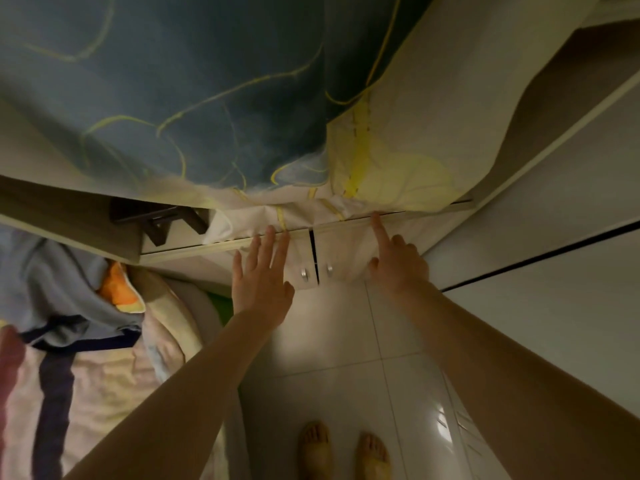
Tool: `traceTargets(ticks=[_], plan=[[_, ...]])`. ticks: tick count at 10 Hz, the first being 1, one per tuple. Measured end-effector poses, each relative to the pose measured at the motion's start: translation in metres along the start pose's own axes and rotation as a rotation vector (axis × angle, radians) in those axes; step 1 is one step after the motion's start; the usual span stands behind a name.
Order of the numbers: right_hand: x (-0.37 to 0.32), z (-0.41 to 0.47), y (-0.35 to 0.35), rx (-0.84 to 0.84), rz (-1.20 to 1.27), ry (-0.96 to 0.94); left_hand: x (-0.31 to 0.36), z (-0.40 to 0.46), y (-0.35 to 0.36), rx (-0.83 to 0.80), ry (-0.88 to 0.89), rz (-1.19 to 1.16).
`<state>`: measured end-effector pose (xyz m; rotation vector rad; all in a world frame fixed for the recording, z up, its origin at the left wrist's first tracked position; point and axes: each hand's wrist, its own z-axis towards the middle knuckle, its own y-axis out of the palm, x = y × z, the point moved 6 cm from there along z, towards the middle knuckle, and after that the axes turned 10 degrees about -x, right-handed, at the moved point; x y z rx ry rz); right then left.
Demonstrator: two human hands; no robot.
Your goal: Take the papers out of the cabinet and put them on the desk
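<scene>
While both cabinet doors (313,258) look shut, we count the task barely begun: no papers visible, presumably inside. Our left hand (259,275) lies flat and spread, empty; our right hand (394,261) points one finger, gripping nothing. Desk not identifiable.

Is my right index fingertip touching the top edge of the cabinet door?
Touching. In the head view the right hand has its index finger stretched out, and the tip rests on the top edge of the right cabinet door, with no gap visible.
</scene>
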<state>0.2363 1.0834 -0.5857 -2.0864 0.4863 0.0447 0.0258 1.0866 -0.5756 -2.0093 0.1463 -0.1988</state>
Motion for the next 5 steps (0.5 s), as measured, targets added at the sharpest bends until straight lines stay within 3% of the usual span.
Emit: traceTargets(ticks=[2,5], plan=[[0.009,-0.027,0.006,-0.072,0.006,0.001,0.001,-0.013,-0.005,-0.025,-0.009,0.042],[0.020,-0.109,0.002,0.019,0.086,0.010,0.026,-0.069,-0.041,-0.025,0.070,0.095]])
